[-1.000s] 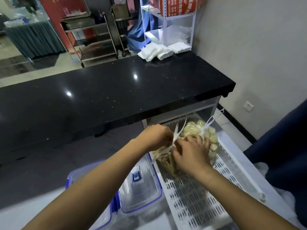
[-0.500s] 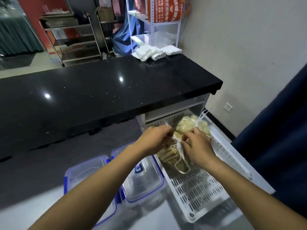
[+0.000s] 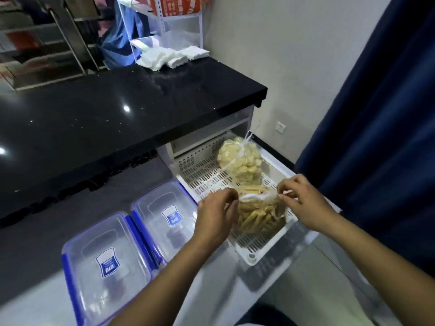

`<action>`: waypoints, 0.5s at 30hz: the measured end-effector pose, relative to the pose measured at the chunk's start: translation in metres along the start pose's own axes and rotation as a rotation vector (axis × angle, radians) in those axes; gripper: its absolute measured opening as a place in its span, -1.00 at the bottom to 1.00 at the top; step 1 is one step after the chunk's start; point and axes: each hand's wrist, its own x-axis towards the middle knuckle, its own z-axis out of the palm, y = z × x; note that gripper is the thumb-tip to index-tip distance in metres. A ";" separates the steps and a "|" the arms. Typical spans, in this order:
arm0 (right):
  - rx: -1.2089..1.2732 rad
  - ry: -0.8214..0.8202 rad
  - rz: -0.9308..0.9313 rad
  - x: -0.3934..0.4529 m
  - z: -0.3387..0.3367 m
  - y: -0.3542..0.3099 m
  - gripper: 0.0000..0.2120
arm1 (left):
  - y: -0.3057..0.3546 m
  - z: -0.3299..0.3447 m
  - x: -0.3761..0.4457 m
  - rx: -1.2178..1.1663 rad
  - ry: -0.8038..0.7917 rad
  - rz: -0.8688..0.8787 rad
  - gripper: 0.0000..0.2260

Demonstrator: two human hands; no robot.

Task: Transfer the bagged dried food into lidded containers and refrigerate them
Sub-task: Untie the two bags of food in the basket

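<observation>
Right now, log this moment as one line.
left hand: pinching bag of dried strips mouth | right hand: same | white tray: holds bag | lidded containers: closed

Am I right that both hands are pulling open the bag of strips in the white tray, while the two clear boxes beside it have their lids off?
Not quite. In the head view both boxes have lids on. The rest holds: left hand and right hand pinch the bag of strips in the white tray.

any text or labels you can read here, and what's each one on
Near container's lid label: blue and white, print blurred, unreadable.
Far container's lid label: the same kind, unreadable.
Orange sign on the back shelf: white characters, too blurred to read.
No other text shows.
</observation>
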 end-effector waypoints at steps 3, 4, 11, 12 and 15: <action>0.007 0.042 -0.001 -0.017 0.016 0.013 -0.83 | -0.006 0.007 -0.014 0.005 -0.039 -0.005 -0.92; 0.052 0.059 -0.002 -0.018 0.018 0.015 -0.87 | -0.006 0.006 -0.014 0.008 -0.044 -0.004 -0.92; 0.081 -0.041 -0.082 -0.009 0.006 0.008 -0.86 | 0.016 -0.010 -0.002 0.012 -0.106 -0.020 -0.76; 0.066 -0.077 -0.106 -0.006 0.002 0.007 -0.81 | 0.021 -0.012 0.002 0.036 -0.147 -0.007 -0.74; 0.016 -0.197 -0.211 0.002 -0.005 0.004 -0.71 | 0.035 -0.012 0.016 0.155 -0.272 0.028 -0.77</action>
